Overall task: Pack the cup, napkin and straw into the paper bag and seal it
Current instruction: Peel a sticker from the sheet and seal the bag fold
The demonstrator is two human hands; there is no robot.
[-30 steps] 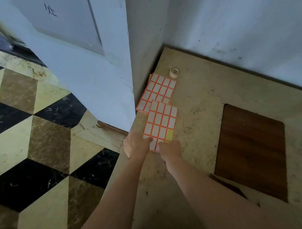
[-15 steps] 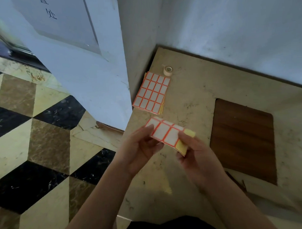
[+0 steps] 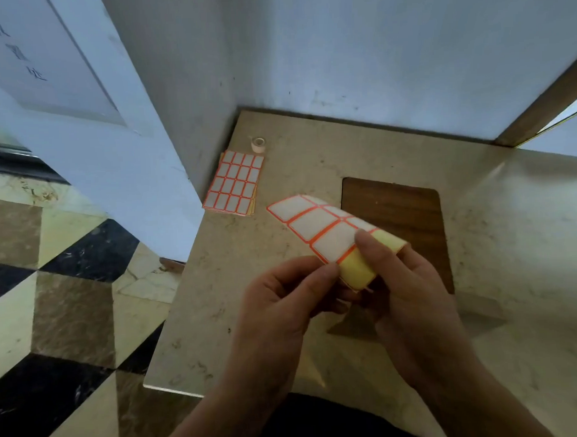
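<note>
Both hands pinch the label sheet (image 3: 327, 231) at its near end: left hand (image 3: 283, 303) thumb on the near-left corner, right hand (image 3: 410, 292) thumb on top. Its long axis runs away up-left, so the peel likely starts at that near corner.

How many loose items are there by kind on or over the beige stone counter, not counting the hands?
Orange-bordered white label sheets: 2, one bent in both hands, one stack lying flat by the wall
Small beige tape roll: 1
Dark wooden board: 1
Total: 4
</note>
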